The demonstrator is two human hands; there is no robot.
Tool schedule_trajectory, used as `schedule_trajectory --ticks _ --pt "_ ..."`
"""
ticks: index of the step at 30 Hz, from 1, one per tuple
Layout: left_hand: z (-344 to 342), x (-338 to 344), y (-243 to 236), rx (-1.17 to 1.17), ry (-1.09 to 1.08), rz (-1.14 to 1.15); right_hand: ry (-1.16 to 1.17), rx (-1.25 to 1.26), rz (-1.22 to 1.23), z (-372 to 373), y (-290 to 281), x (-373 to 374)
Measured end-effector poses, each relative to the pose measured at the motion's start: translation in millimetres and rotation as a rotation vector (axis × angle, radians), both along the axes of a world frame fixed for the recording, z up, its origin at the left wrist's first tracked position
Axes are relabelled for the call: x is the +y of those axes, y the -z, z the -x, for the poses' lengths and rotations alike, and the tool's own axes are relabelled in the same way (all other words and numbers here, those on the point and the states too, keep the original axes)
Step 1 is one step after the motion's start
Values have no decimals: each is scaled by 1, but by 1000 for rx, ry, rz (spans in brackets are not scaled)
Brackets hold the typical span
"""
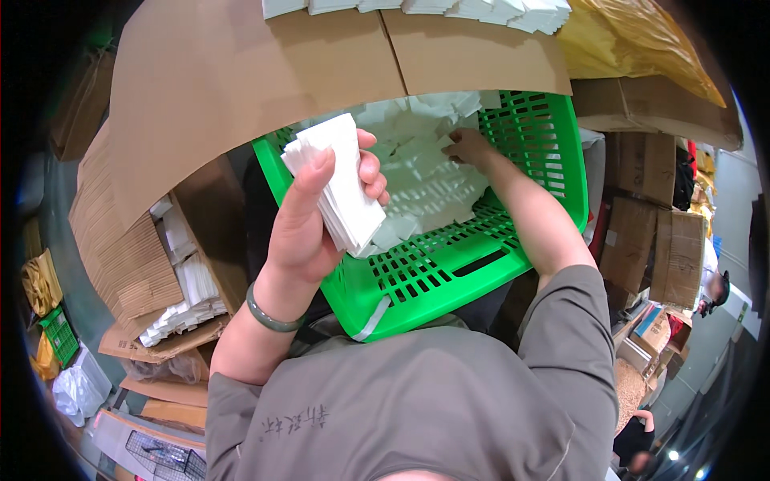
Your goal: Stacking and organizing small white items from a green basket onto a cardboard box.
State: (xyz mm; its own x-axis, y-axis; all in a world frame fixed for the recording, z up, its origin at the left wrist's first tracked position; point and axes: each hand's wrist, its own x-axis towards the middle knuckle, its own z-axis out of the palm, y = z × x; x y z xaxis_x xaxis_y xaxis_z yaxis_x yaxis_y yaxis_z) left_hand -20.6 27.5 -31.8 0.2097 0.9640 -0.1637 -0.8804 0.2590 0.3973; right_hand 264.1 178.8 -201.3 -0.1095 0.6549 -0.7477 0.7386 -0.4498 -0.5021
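Note:
My left hand is closed round a thick stack of white folded paper, held up over the left part of a green slotted plastic basket. Loose white paper pieces lie heaped inside the basket. My right hand reaches into that heap near the basket's right side, fingers curled together against the paper; what they hold, if anything, is too small to make out.
Cardboard arches beyond the basket, with white paper stacks on top and a yellow bag at right. An open carton of paper stands left. Boxes and two other people are at right.

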Motion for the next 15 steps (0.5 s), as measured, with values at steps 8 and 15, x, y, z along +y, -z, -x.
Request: schedule_trajectory --ticks 8,15 --pt "-4 3 -6 4 21 122 -132 260 -372 51 -167 -22" --pt "-9 4 -13 -9 -35 239 -417 450 -1566 110 -220 -115"
